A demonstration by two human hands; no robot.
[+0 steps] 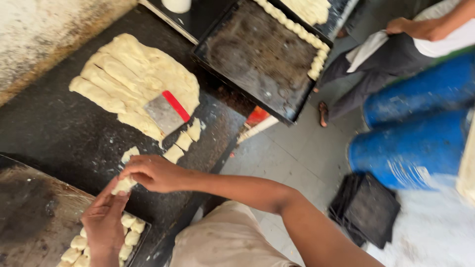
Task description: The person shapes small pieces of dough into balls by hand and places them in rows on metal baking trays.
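Observation:
My right hand point(151, 173) and my left hand point(104, 220) meet over a small piece of dough point(123, 185), both pinching it above the black counter. Under my left hand, a dark baking tray point(34, 212) holds a row of several shaped dough pieces point(129, 232) at its near corner. A big slab of pale dough cut into strips point(131, 74) lies further along the counter. A metal scraper with a red handle point(166, 112) rests on the slab. Three cut dough pieces point(184, 141) lie just past the scraper.
A second dark tray point(257, 54) with dough pieces along its far edge sits beyond the slab. Another person stands on the tiled floor at upper right, a cloth in hand point(403, 24). Blue barrels point(415, 143) lie on the floor beside stacked dark trays point(366, 207).

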